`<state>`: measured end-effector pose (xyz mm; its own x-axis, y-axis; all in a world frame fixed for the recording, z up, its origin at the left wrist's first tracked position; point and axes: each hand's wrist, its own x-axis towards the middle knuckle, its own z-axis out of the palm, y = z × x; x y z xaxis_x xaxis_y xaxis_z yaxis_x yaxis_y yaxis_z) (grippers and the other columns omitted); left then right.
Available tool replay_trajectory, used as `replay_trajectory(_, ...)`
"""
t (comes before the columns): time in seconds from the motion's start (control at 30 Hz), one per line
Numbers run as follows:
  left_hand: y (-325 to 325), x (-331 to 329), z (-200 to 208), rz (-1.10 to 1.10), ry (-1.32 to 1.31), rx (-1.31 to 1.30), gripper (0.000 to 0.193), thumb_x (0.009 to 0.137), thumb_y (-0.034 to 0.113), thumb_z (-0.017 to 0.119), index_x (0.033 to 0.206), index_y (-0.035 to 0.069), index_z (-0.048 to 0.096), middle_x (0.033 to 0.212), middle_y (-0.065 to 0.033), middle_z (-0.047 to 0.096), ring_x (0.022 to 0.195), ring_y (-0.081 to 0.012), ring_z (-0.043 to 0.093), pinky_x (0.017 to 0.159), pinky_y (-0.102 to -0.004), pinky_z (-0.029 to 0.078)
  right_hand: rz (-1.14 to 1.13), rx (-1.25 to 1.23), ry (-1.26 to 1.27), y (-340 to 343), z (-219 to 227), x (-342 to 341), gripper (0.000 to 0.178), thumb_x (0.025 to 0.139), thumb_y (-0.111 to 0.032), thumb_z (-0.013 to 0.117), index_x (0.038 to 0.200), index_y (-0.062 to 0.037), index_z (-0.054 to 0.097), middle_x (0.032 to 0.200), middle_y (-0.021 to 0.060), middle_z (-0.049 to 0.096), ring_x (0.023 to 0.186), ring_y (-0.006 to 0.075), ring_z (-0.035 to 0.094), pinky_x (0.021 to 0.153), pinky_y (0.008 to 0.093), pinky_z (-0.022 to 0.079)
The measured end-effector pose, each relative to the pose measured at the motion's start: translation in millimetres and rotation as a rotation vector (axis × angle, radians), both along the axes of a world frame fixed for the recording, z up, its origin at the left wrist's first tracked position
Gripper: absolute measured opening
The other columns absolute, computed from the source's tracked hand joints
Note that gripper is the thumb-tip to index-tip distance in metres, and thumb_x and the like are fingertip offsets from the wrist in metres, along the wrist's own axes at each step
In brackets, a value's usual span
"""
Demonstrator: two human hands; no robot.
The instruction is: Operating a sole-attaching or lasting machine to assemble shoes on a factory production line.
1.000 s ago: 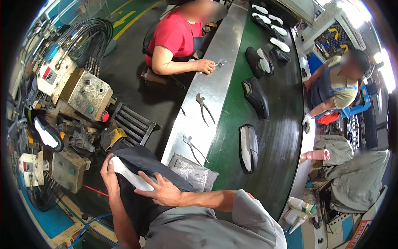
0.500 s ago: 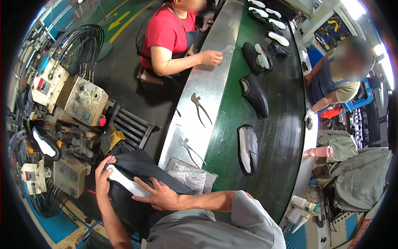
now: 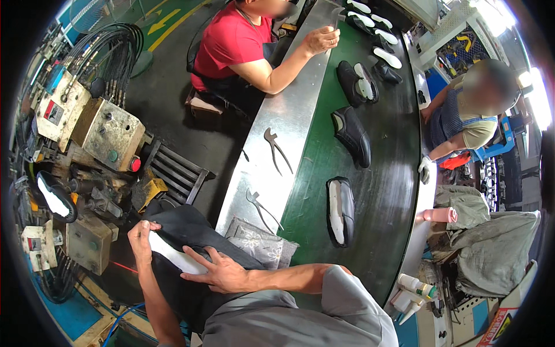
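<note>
A black shoe with a white sole-shaped insole (image 3: 176, 254) lies across my dark-clad lap; its black edge blends into the cloth. My left hand (image 3: 141, 242) grips the far left end, thumb near the tip of the white piece. My right hand (image 3: 222, 272) holds the other end, with fingers lying over the white surface and around the dark edge. A grey patterned cloth (image 3: 260, 243) rests on the metal ledge (image 3: 237, 199) close to my right forearm. Two pairs of pliers (image 3: 278, 151) lie farther along that ledge.
Black shoes (image 3: 340, 211) and white insoles line the green conveyor (image 3: 309, 191) to the right. A machine (image 3: 107, 136) with hoses stands left, holding another shoe (image 3: 55, 196). A co-worker in red (image 3: 231, 43) sits beyond the ledge; another (image 3: 462, 118) stands across the belt. Bottles (image 3: 416, 284) stand at lower right.
The red-clad co-worker's hand has risen and moved farther away along the ledge, holding a thin item. My hands stay on the shoe, nearly unmoved. The view has shifted slightly.
</note>
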<state>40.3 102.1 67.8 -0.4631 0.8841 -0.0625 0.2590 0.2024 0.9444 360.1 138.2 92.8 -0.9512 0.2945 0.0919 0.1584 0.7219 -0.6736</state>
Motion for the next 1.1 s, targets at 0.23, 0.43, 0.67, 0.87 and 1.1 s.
replay_trajectory(0.23,7,9,29,-0.109,-0.048,0.094,0.043,0.108,0.033,0.066,0.094,-0.006,0.076,0.097,-0.0162,0.079,0.094,-0.025,0.074,0.094,-0.0394,0.056,0.03,-0.024,-0.009,11,3,0,0.092,0.08,-0.02,0.085,0.163,-0.0435,0.053,0.185,0.0209,0.007,0.13,0.0503,0.053,0.1,0.054,0.06)
replay_trajectory(0.43,-2,-7,2,-0.054,-0.047,-0.025,0.048,0.113,0.028,0.061,0.084,-0.007,0.075,0.09,-0.017,0.081,0.088,-0.0251,0.077,0.089,-0.0391,0.058,0.044,-0.002,-0.004,13,8,-3,0.091,0.079,-0.018,0.085,0.162,-0.0424,0.055,0.184,0.0211,0.012,0.128,0.0492,0.054,0.101,0.0531,0.06)
replay_trajectory(0.67,5,-1,-2,0.019,-0.041,-0.025,0.053,0.116,0.028,0.058,0.08,-0.007,0.073,0.082,-0.0165,0.079,0.08,-0.0235,0.076,0.086,-0.0389,0.058,0.038,0.0,-0.005,14,8,-1,0.092,0.079,-0.017,0.086,0.161,-0.0427,0.055,0.184,0.0214,0.012,0.128,0.0489,0.054,0.102,0.0535,0.06)
replay_trajectory(0.87,-19,-21,7,0.119,-0.396,0.072,0.05,0.118,0.039,0.055,0.121,-0.006,0.076,0.117,-0.0166,0.08,0.109,-0.0252,0.076,0.101,-0.0391,0.058,0.104,-0.033,-0.086,25,19,-14,0.093,0.079,-0.019,0.087,0.162,-0.0425,0.053,0.183,0.0247,0.011,0.131,0.0554,0.054,0.101,0.0569,0.063)
replay_trajectory(1.1,-55,-143,-1,0.891,-0.299,0.393,0.045,0.116,0.032,0.058,0.138,-0.006,0.067,0.13,-0.0212,0.076,0.118,-0.0293,0.077,0.105,-0.0393,0.06,-0.198,-0.017,-0.048,45,38,-13,0.078,0.078,-0.019,0.093,0.152,-0.0265,0.07,0.178,0.0362,0.022,0.135,0.0519,0.056,0.109,0.0537,0.054)
